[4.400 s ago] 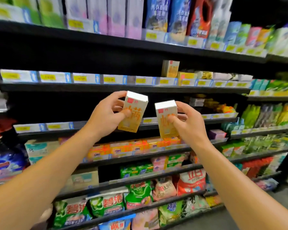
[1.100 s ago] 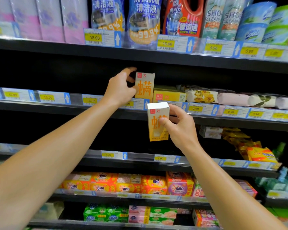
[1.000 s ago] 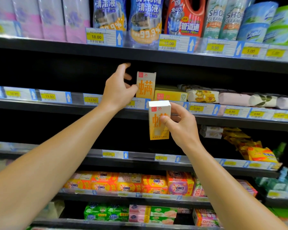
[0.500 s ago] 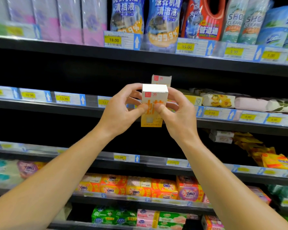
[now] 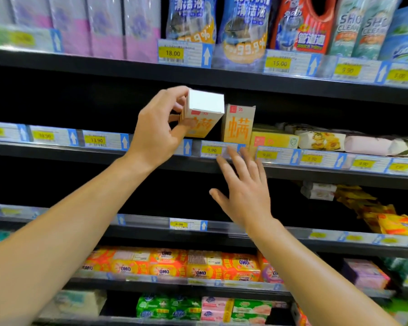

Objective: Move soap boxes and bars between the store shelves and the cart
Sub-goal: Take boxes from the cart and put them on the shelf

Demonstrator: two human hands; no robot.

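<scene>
On the black shelf (image 5: 57, 152) in front of you, the left stretch behind the price tags is dark and you cannot tell what it holds. Your left hand (image 5: 157, 130) is raised at shelf height, thumb and fingers pinching a yellow soap box (image 5: 201, 118) whose white top tilts toward you. Just to its right a second matching soap box (image 5: 238, 124) stands upright on the shelf edge, beside a flat yellow box (image 5: 275, 140) lying down, then wrapped soap bars (image 5: 323, 141). Your right hand (image 5: 245, 191) hangs below the shelf lip, fingers spread and straight, holding nothing.
</scene>
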